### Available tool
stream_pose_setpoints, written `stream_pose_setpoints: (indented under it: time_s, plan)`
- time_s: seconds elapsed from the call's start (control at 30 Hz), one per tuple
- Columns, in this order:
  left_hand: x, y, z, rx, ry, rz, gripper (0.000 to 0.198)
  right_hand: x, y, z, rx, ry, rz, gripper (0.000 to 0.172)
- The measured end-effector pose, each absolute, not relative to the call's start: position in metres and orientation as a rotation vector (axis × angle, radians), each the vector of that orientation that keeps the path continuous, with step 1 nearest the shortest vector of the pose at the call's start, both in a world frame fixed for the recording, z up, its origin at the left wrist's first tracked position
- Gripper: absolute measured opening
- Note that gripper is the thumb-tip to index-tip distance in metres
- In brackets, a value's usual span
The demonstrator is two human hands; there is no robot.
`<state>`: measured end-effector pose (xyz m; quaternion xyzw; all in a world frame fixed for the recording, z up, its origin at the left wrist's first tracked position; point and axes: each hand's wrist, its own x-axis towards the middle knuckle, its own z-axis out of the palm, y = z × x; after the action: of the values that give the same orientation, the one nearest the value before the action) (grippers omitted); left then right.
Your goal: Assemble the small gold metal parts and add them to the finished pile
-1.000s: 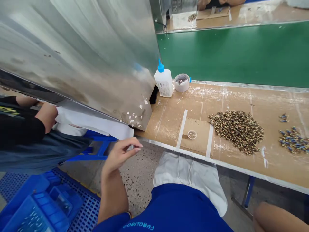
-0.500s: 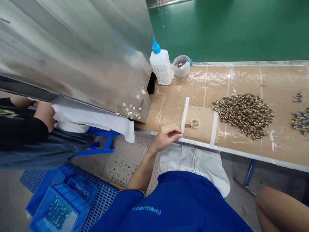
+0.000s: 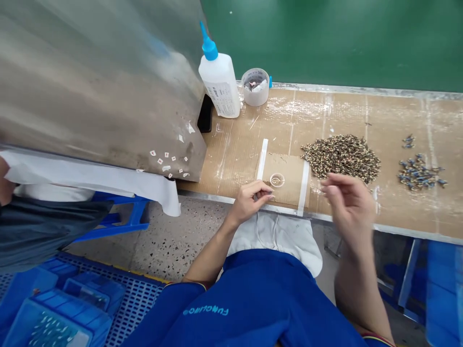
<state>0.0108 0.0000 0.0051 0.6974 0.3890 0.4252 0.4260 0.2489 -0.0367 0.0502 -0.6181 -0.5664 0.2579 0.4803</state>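
My left hand (image 3: 253,198) is at the front edge of the bench, thumb and fingertips brought together in a pinch; whatever is between them is too small to make out. Just beyond its fingertips a small round clear cup (image 3: 277,180), with a thin curved strand in it, rests on a taped-down cardboard piece (image 3: 289,168). My right hand (image 3: 349,205), slightly blurred, hovers in front of a large pile of small brass-and-dark parts (image 3: 342,154). Its thumb and fingers are drawn close together, and anything held there is hidden.
A white bottle with a blue nozzle (image 3: 220,86) and a tape roll holding scraps (image 3: 255,89) stand at the back. Blue-tipped parts (image 3: 419,173) lie to the right. A metal cabinet (image 3: 108,96) bounds the left; blue bins (image 3: 61,313) are on the floor, beside a seated person.
My right hand has come into view in front of the parts pile. My left hand keeps its pinch and is now closer to the cup. The view has shifted rightward.
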Motion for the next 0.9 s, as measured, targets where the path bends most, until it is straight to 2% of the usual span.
stream_pose_setpoints:
  time_s: [0.1,0.23,0.33,0.53,0.77,0.9]
  plan:
    - [0.01,0.003,0.002,1.722,0.997,1.058,0.028,0.227,-0.028,0.024,-1.436,-1.373,0.863,0.027]
    - [0.008,0.003,0.002,1.76,1.026,1.033,0.03,0.204,-0.018,0.0,-1.415,-1.367,0.93,0.026]
    - [0.009,0.002,0.003,1.785,1.021,1.045,0.028,0.199,-0.011,0.0,-1.414,-1.421,0.871,0.017]
    - [0.011,0.001,0.004,1.815,0.979,1.055,0.021,0.198,0.0,0.008,-1.326,-1.592,0.723,0.01]
    - [0.011,0.0,0.004,1.812,1.083,1.034,0.022,0.196,0.009,0.018,-1.356,-1.845,0.436,0.018]
    - [0.015,-0.003,0.004,1.842,1.103,1.053,0.021,0.201,0.009,0.023,-1.337,-1.874,0.529,0.015]
